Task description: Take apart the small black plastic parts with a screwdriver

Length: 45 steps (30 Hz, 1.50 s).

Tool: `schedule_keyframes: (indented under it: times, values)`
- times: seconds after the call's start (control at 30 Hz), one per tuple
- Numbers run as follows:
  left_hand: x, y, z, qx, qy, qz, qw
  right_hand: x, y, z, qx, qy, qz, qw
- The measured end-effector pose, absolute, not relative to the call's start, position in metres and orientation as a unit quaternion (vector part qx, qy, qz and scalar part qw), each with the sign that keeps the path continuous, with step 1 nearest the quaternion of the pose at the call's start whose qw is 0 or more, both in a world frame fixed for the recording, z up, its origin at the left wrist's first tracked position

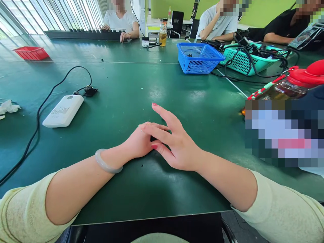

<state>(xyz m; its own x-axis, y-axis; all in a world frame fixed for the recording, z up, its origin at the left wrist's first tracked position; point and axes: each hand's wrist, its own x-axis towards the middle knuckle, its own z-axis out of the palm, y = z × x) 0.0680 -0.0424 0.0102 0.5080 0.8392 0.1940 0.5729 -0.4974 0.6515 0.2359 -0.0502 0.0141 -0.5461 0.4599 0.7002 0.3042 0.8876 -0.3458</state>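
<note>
My left hand [138,143] rests on the green table [131,91] in the middle of the view, a pale bangle [106,163] on its wrist. Its fingers are curled inward, closed round a small black thing [153,138] that mostly stays hidden. My right hand [177,145] lies against it from the right, fingers stretched out and spread over the left hand's knuckles. Its index finger points away from me, and its thumb lies beside the black thing.
A white power bank [63,110] with a black cable [37,114] lies to the left. Behind are a blue basket [198,57], a teal basket [243,60] full of cables and a red tray [31,53]. A red-lidded bottle [298,81] stands at the right. Three people sit across the table.
</note>
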Motion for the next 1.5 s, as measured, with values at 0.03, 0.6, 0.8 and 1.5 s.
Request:
schedule_keyframes:
  times: [0.03,0.6,0.8,1.5]
  values:
    - [0.068,-0.043,0.011,0.838,0.406,0.250,0.266,0.235,-0.048,0.014,-0.218,-0.877,0.092,0.418]
    - [0.062,-0.036,0.001,0.838,0.424,0.243,0.242,0.255,-0.034,0.013,-0.239,-0.750,0.183,0.589]
    - [0.062,-0.036,0.001,0.838,0.416,0.247,0.253,0.253,-0.035,0.010,-0.236,-0.770,0.169,0.568]
    - [0.062,-0.040,0.000,0.795,0.455,0.284,0.284,0.255,-0.033,0.009,-0.265,-0.747,0.211,0.572]
